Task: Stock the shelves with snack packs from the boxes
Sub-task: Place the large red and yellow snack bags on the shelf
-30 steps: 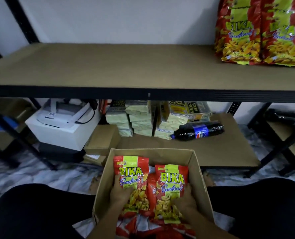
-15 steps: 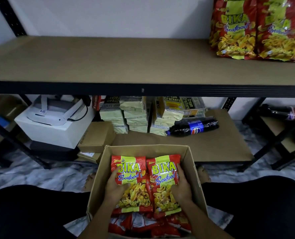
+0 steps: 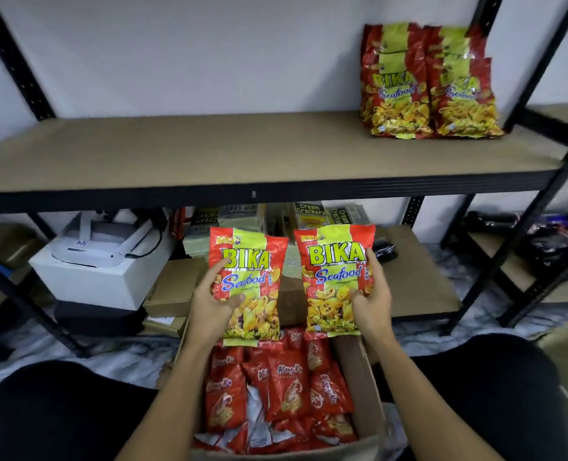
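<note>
While the box (image 3: 362, 390) sits between the knees, each hand grips one Bika pack above it: left hand (image 3: 211, 302) on the left pack (image 3: 247, 281), right hand (image 3: 370, 302) on the right pack (image 3: 335, 277), below the shelf (image 3: 209, 151) edge.

Dim indoor light, soft focus, wide-angle bowing at edges

white box (image 3: 99, 277), cracker pkgs (image 3: 312, 212), small cartons (image 3: 172, 287)

Upper shelf (image 3: 209, 154) lies bare leftward; stocked packs (image 3: 425, 84) block its right end.
</note>
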### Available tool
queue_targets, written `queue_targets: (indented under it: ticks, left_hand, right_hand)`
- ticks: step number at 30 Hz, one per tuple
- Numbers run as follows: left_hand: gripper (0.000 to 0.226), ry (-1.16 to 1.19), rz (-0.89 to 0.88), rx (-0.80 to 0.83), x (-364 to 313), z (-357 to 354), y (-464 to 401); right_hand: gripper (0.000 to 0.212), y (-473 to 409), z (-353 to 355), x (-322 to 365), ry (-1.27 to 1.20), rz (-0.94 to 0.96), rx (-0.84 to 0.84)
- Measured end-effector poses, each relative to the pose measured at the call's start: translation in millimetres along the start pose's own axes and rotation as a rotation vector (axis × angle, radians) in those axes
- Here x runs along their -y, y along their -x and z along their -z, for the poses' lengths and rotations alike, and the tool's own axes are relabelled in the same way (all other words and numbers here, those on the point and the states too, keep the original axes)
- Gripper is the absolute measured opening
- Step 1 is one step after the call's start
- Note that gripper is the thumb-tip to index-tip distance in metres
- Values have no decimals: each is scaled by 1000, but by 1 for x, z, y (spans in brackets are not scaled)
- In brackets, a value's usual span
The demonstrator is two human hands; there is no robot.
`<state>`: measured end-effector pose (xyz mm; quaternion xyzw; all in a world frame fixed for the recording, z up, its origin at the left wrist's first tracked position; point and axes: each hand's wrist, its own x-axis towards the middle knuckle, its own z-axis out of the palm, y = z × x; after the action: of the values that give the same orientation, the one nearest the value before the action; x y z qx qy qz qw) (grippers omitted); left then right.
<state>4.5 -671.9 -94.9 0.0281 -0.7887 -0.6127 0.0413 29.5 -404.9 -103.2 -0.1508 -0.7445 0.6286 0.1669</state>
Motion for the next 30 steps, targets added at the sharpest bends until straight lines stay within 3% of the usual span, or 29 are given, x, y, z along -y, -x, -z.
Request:
queue_targets:
  ticks: [8,12,15,20,24,30]
  left_hand:
    - [74,98,-115,61,-95,-40,-33]
    - [56,122,-130,106,-107,-62,-17]
    - [47,120,-89,206,-121,-83,-5]
    - [46,142,-128,446,-171,-124,-6]
    - [47,231,-202,536,-211,-151,-8]
    - [46,285,-436,301,-256,-195,-48]
  right_hand:
    - [90,-38,46,65,59,143,-55]
    - [85,-46,73,92,65,239,-61]
    - [80,-57,99,112,48,293,-92]
    - [80,-93,160,143,92,325,-235]
    - [80,-109,209,155,127,309,-365]
    - [82,-139,242,167,92,282,-445]
